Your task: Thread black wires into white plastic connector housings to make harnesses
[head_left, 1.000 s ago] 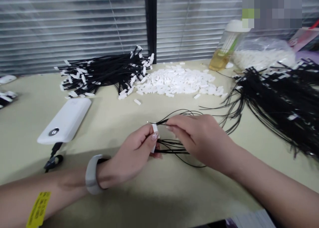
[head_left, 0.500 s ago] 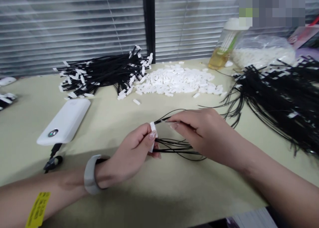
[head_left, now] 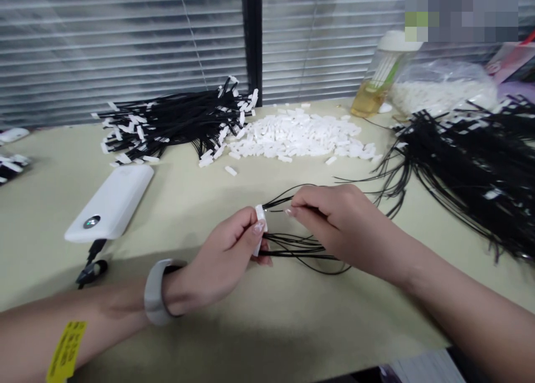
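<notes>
Window blinds (head_left: 125, 43) run along the back edge of this counter (head_left: 188, 204), and pretty much everything's happening around the middle. That's where one white plug (head_left: 259, 216) is held up, slightly tilted. Left hand's (head_left: 228, 260) grip is clamped on it. Right hand (head_left: 334, 221) has thumb and finger pinched together on what looks like one loose wire (head_left: 276, 211), its tip just beside the plug's upper part.

As for progress, I'd call this plug partly filled: some black wires (head_left: 296, 255) look seated near its top and bottom ends, and the loose one isn't in yet. Thumb's covering the middle, so no clue how many slots are left. Wires there overlap too much for me to count.

Moving outward: one white power bank (head_left: 112, 202) off to the left, and one big heap of loose plugs (head_left: 296, 135) near the back edge, way too many to count, plus two strays (head_left: 230, 171) just in front. Left of that heap, one large bundle of plugged cables (head_left: 179, 115) that I'd guess is done; towards the right edge, one big spread of black cables (head_left: 463, 154), probably left to do. Back right corner: one bottle (head_left: 368, 98), one clear bag (head_left: 447, 90).
</notes>
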`<control>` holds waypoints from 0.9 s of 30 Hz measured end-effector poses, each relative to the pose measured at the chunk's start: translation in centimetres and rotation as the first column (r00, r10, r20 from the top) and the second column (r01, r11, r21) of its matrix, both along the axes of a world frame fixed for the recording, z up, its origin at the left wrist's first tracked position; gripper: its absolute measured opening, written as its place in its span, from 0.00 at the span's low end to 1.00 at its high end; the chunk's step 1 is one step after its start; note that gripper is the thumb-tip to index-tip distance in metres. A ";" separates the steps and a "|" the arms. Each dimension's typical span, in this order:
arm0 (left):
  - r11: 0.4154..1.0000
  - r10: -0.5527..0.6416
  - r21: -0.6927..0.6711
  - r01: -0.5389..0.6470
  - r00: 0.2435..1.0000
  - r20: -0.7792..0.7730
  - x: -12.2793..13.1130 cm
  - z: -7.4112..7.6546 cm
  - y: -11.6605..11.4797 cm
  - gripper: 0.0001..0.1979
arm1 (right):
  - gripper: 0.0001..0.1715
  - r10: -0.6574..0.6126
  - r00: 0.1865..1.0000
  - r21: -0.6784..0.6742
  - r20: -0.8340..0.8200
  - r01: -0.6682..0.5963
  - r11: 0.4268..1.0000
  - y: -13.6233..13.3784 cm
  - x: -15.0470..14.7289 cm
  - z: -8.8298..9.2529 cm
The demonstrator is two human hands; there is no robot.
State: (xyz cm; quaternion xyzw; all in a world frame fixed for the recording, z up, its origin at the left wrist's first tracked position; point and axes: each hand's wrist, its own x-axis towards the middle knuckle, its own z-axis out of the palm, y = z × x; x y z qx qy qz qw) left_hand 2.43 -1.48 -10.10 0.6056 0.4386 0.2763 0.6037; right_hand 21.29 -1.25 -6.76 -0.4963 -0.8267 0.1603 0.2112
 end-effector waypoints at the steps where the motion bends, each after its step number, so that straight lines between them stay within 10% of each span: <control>1: 1.000 -0.006 0.002 0.006 1.000 0.001 0.0 0.0 0.0 0.10 | 0.09 -0.001 1.000 0.000 0.001 0.001 1.000 0.0 0.0 0.0; 18: 0.993 -0.052 0.097 0.061 0.995 -0.090 0.3 0.3 -0.2 0.10 | 0.16 0.028 0.997 -0.197 -0.073 -0.042 0.979 0.1 -0.2 0.1; 27: 0.995 -0.071 0.067 0.078 0.993 -0.095 0.2 0.1 -0.3 0.10 | 0.09 0.050 0.996 0.061 -0.071 -0.046 0.997 0.1 -1.1 -1.2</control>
